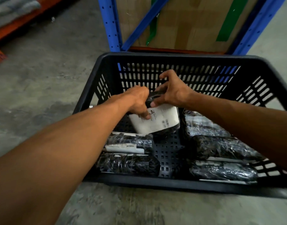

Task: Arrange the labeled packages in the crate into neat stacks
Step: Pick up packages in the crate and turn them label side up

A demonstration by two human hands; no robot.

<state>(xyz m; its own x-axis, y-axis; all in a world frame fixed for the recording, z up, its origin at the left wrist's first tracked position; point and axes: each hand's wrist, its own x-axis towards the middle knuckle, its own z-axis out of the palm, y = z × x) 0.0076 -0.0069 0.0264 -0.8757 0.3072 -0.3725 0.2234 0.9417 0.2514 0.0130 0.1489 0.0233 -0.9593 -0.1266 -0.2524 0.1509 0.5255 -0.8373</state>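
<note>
A black slotted plastic crate [172,58] sits on the concrete floor. Inside it, black wrapped packages lie in two groups: two at the left [128,164] and several at the right [220,148]. Both hands hold one package [157,122] tilted above the crate's middle, its white label facing up. My left hand [137,101] grips its upper left edge with fingers on the label. My right hand [173,91] pinches its black top end. Part of that package is hidden behind the hands.
Behind the crate stands a blue metal rack [110,25] with a cardboard box [185,21] taped in green. An orange shelf beam [17,21] runs at the upper left. Bare perforated crate floor [168,150] shows between the two package groups.
</note>
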